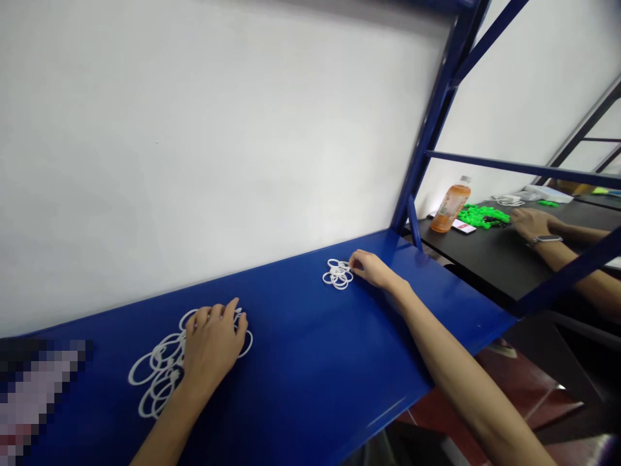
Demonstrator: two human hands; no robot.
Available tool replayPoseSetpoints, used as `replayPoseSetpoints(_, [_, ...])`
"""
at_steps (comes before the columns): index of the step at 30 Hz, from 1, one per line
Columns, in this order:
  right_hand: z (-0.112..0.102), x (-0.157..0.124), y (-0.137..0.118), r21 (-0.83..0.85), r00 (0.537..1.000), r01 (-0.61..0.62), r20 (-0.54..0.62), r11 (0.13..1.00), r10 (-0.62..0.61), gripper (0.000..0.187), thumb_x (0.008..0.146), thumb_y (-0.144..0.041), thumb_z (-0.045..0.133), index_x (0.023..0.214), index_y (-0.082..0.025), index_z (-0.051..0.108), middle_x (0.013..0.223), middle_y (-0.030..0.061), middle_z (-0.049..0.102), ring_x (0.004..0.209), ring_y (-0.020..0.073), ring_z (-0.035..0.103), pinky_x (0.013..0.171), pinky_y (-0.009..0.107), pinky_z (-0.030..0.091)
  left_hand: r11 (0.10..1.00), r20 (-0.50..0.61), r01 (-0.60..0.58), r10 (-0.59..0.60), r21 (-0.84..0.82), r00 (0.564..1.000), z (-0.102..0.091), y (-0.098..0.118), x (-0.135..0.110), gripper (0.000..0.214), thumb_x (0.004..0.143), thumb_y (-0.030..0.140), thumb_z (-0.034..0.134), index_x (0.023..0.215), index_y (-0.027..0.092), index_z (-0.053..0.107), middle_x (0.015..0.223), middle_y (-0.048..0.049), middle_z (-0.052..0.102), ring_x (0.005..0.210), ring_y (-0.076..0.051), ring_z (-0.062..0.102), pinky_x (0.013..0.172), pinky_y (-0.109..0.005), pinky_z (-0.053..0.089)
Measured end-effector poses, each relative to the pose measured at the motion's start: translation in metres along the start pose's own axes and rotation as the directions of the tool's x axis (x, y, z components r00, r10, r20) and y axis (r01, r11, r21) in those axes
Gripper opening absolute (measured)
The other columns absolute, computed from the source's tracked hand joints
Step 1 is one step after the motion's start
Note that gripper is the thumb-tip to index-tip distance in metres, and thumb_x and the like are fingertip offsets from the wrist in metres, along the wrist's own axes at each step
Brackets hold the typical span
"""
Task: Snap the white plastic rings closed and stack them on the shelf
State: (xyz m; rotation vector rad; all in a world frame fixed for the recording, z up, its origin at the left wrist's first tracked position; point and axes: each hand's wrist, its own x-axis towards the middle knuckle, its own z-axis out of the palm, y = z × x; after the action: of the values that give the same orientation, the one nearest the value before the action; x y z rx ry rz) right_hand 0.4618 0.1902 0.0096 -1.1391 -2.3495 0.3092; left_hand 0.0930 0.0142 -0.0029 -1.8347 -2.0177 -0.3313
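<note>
Where the left hand (213, 346) spreads, rings (174, 374) lie beneath.

On the table (291, 362), a ring pile (173, 373) lies left, a ring cluster (338, 274) right; the wall (218, 142) stands behind the table, the bottle (451, 207) beyond its right end.

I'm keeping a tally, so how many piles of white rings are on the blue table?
2: the larger pile partly under the left hand, and the smaller pile by the right hand. Some of the larger pile is hidden.
</note>
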Motion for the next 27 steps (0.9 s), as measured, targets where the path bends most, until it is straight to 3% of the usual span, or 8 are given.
replayPoseSetpoints(7, [-0.001, 0.001, 0.0, -0.056, 0.999, -0.031, 0.015, 0.998, 0.032, 0.025, 0.084, 0.001, 0.05, 0.09, -0.014, 0.068, 0.092, 0.0056, 0.065, 0.081, 0.0152, 0.062, 0.078, 0.025, 0.048, 0.999, -0.01, 0.006, -0.007, -0.049, 1.0, 0.007, -0.003, 0.001, 0.035, 0.093, 0.031, 0.043, 0.105, 0.023, 0.074, 0.104, -0.0093, 0.075, 0.105, -0.033, 0.055, 0.096, -0.051, 0.032])
replayPoseSetpoints(15, [-0.002, 0.002, -0.007, -0.166, 0.989, -0.111, -0.11, 0.98, 0.093, 0.024, 0.091, -0.005, 0.047, 0.103, -0.013, 0.066, 0.104, 0.0124, 0.062, 0.093, 0.0229, 0.061, 0.088, 0.035, 0.048, 0.982, -0.25, -0.083, 0.038, -0.169, 0.968, -0.003, 0.007, 0.001, 0.027, 0.096, 0.034, 0.048, 0.108, 0.024, 0.071, 0.098, -0.0075, 0.077, 0.105, -0.031, 0.059, 0.104, -0.056, 0.026])
replayPoseSetpoints(18, [-0.002, 0.0, -0.034, -0.178, 0.983, -0.035, -0.182, 0.983, 0.002, 0.02, 0.095, -0.014, 0.051, 0.109, -0.016, 0.064, 0.11, 0.0124, 0.063, 0.104, 0.0267, 0.058, 0.095, 0.04, 0.047, 0.967, -0.351, -0.164, 0.087, -0.196, 0.932, -0.011, 0.014, -0.001, 0.023, 0.096, 0.031, 0.053, 0.111, 0.025, 0.069, 0.097, -0.0061, 0.077, 0.102, -0.028, 0.062, 0.104, -0.052, 0.028])
replayPoseSetpoints(21, [0.006, -0.008, -0.078, -0.062, 0.964, 0.169, -0.197, 0.984, -0.178, 0.017, 0.099, -0.023, 0.052, 0.112, -0.02, 0.062, 0.109, 0.0088, 0.066, 0.103, 0.0244, 0.059, 0.095, 0.041, 0.049, 0.947, -0.411, -0.252, 0.152, -0.202, 0.899, -0.018, 0.024, -0.004, 0.02, 0.094, 0.028, 0.058, 0.111, 0.023, 0.066, 0.09, -0.004, 0.077, 0.096, -0.026, 0.063, 0.1, -0.048, 0.032])
replayPoseSetpoints(23, [0.017, -0.016, -0.109, 0.085, 0.942, 0.324, -0.123, 0.942, -0.313, 0.019, 0.099, -0.028, 0.055, 0.116, -0.021, 0.059, 0.112, 0.0077, 0.066, 0.103, 0.0215, 0.061, 0.094, 0.038, 0.051, 0.93, -0.437, -0.296, 0.179, -0.218, 0.882, -0.023, 0.032, -0.008, 0.016, 0.093, 0.027, 0.06, 0.107, 0.021, 0.064, 0.084, -0.0031, 0.076, 0.091, -0.025, 0.064, 0.096, -0.045, 0.034])
replayPoseSetpoints(26, [0.036, -0.025, -0.141, 0.25, 0.904, 0.414, -0.001, 0.875, -0.427, 0.03, 0.097, -0.037, 0.06, 0.12, -0.019, 0.056, 0.115, 0.0092, 0.066, 0.106, 0.0208, 0.062, 0.093, 0.035, 0.053, 0.891, -0.447, -0.356, 0.206, -0.282, 0.87, -0.027, 0.043, -0.012, 0.007, 0.093, 0.025, 0.061, 0.098, 0.021, 0.06, 0.078, -0.0008, 0.073, 0.084, -0.022, 0.062, 0.09, -0.041, 0.038])
replayPoseSetpoints(27, [0.042, -0.027, -0.147, 0.281, 0.894, 0.424, 0.019, 0.861, -0.447, 0.026, 0.099, -0.035, 0.057, 0.118, -0.019, 0.056, 0.112, 0.0094, 0.067, 0.104, 0.0203, 0.063, 0.09, 0.034, 0.054, 0.873, -0.447, -0.378, 0.218, -0.308, 0.867, -0.028, 0.046, -0.014, 0.005, 0.093, 0.025, 0.061, 0.095, 0.021, 0.059, 0.076, 0.0002, 0.071, 0.082, -0.02, 0.062, 0.089, -0.04, 0.039])
